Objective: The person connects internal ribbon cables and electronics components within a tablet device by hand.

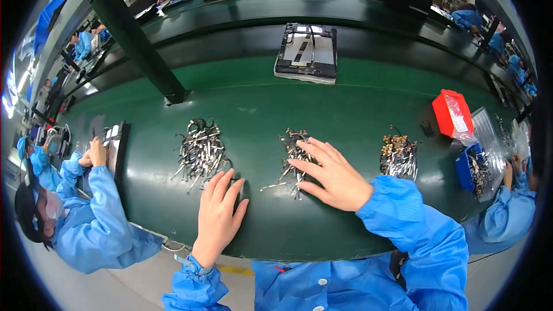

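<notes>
My left hand point(219, 214) lies flat on the green bench top point(345, 109), fingers together, just below a heap of small silver and dark metal parts point(200, 151). My right hand point(329, 174) rests with fingers spread over the right side of a second heap of metal parts point(291, 155), fingertips touching the pieces. A third heap of brownish and silver parts point(398, 156) lies to the right of that hand. Both sleeves are blue. Neither hand visibly holds anything.
A dark tray with an opened flat device point(307, 52) sits on the raised belt behind. A red bin point(452, 114) and a blue bin point(469, 167) stand at right beside a co-worker's sleeve point(507, 213). Another person in blue point(86, 219) works at left.
</notes>
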Tool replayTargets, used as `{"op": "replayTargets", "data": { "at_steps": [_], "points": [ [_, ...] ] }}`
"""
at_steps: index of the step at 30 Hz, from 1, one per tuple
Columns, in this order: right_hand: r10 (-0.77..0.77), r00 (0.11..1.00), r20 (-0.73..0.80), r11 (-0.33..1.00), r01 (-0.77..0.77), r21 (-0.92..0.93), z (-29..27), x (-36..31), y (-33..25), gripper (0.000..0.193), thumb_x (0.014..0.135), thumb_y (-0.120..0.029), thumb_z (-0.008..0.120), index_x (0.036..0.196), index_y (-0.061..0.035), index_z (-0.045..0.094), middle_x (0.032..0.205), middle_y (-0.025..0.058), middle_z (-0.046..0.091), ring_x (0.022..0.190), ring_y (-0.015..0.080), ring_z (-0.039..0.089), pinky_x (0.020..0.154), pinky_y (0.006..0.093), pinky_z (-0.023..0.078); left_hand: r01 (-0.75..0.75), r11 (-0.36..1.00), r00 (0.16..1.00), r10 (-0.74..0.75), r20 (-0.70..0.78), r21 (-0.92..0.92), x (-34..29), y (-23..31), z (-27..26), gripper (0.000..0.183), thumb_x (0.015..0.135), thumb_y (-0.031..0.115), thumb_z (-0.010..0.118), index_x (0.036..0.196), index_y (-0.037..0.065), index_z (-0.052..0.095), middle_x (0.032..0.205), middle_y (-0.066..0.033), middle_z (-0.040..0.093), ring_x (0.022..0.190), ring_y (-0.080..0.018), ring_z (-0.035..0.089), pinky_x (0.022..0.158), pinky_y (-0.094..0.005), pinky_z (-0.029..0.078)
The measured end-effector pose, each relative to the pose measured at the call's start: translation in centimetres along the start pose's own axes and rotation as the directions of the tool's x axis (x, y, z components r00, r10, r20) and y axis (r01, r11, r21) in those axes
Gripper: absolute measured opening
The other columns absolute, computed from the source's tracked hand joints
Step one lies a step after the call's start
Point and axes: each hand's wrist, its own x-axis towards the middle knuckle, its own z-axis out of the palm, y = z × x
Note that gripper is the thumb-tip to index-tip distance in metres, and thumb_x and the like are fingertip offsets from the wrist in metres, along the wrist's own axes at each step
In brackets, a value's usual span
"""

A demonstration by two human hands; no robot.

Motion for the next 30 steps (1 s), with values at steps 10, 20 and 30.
{"op": "replayTargets", "data": {
  "at_steps": [10,20,30],
  "points": [
    [-0.153,0.972,0.176,0.988,0.156,-0.003,2.9,-4.3,-1.8,0.059,0.091,-0.041,0.062,0.141,-0.0115,0.047,0.15,0.0164,0.039,0.141,0.0373,0.032,0.115,0.0518,0.027,0.459,0.206,0.494,0.749,0.441,-0.864,-6.4,2.5,-2.0,0.035,0.097,0.02,0.06,0.127,0.002,0.061,0.13,-0.0126,0.062,0.124,-0.0258,0.055,0.106,-0.0381,0.041],
    [-0.24,0.931,0.274,0.954,0.173,0.246,-0.1,-8.2,-2.7,0.054,0.084,-0.026,0.07,0.135,-0.0141,0.056,0.149,0.0135,0.041,0.139,0.035,0.038,0.114,0.0531,0.029,0.781,0.156,0.366,0.67,0.645,-0.605,-14.5,1.9,7.2,0.049,0.099,0.024,0.058,0.143,0.007,0.044,0.145,-0.0071,0.046,0.131,-0.0198,0.046,0.109,-0.036,0.038],
    [0.237,0.971,-0.025,0.945,-0.225,0.236,-2.7,-10.3,-4.5,0.041,0.086,-0.004,0.063,0.126,-0.0045,0.059,0.119,0.0158,0.06,0.104,0.0332,0.062,0.089,0.0387,0.052,0.041,0.952,0.995,-0.011,0.1,-0.305,-8.9,9.5,-1.5,0.031,0.077,0.001,0.071,0.107,0.003,0.067,0.109,-0.01,0.067,0.096,-0.0278,0.063,0.084,-0.0377,0.05]
  ]
}}
